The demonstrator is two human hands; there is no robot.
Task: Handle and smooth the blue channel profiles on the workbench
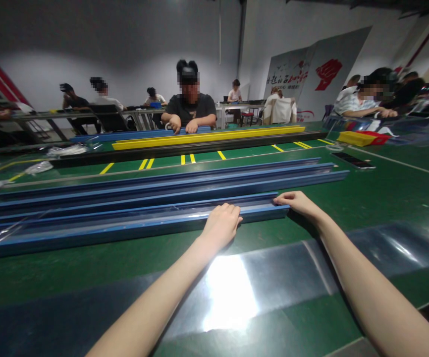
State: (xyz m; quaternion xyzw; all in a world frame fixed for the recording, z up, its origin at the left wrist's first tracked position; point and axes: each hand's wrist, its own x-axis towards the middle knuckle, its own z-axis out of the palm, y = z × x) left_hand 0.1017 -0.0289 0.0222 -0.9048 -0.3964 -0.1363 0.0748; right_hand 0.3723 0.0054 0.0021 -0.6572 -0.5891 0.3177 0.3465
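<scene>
A long blue channel strip (125, 232) with raised side walls lies across the table in front of me, and clear film shows inside it. My left hand (222, 222) rests over this strip near its right end, fingers curled round the near wall; the fingertips are partly hidden. At the strip's right tip, the bent fingers of my right hand (296, 202) pinch the end by the far wall. Just beyond lie more blue channel strips (237, 187), roughly parallel. Nearer to me, a wide clear plastic sheet (281, 277) reflects the light under my forearms.
Across the green table (396, 198) lie a yellow strip (214, 137) and a black strip (185, 148). A phone (353, 160) and a yellow tray (359, 139) sit to the right. A person (190, 111) works opposite, both hands on a blue strip.
</scene>
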